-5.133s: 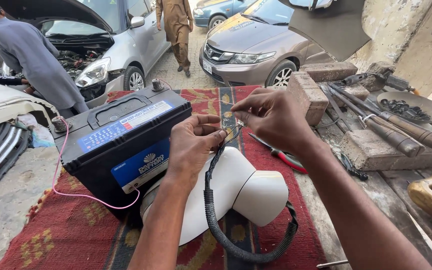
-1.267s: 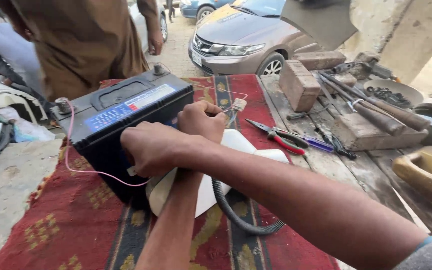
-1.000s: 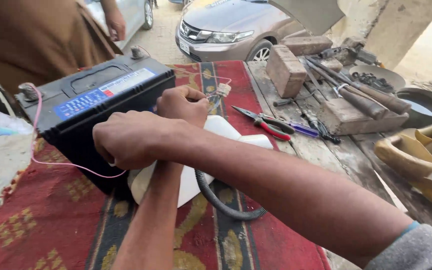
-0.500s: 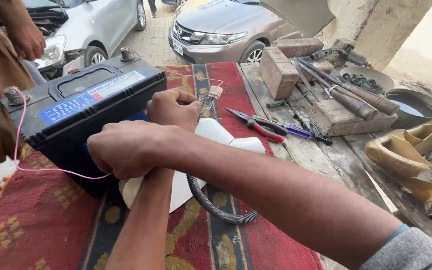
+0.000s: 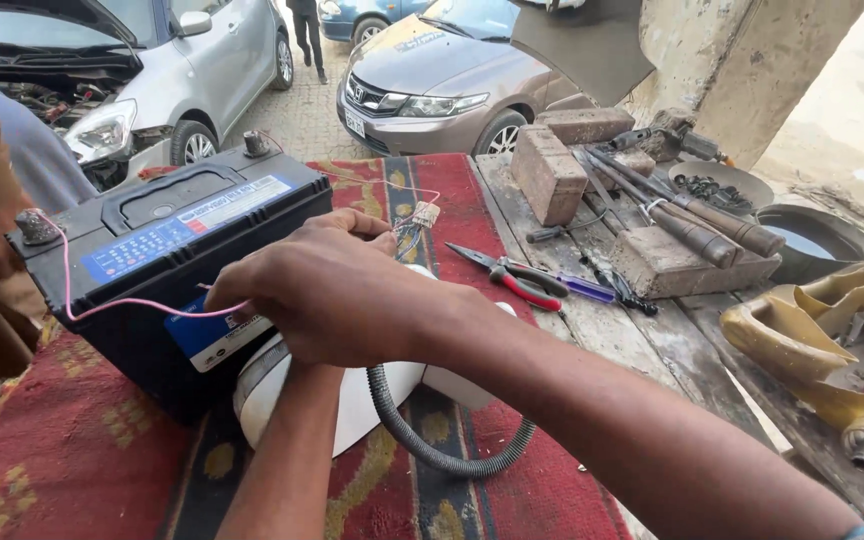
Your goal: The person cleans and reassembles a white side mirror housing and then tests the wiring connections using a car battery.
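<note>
Black car battery point(image 5: 167, 265) stands on red patterned rug point(image 5: 72, 450); landmark. White side-mirror housing point(image 5: 352, 400) lies just right of battery base, grey corrugated cable point(image 5: 442, 455) looping out. Right hand point(image 5: 327, 295) crosses over housing toward battery, fingers curled, seemingly pinching thin pink wire point(image 5: 132, 305); grip partly hidden. Left hand point(image 5: 372, 228) beyond, mostly covered, grasp unclear. Small connector point(image 5: 424, 214) right of battery. Advice: keep bare wire end steady, clear of other terminal.

An open-air roadside car repair workshop: a silver car with raised bonnet point(image 5: 142, 70) at upper left, a black car battery point(image 5: 167, 250), and worn hammers point(image 5: 692, 215) on the rough wooden tabletop point(image 5: 642, 330).
</note>
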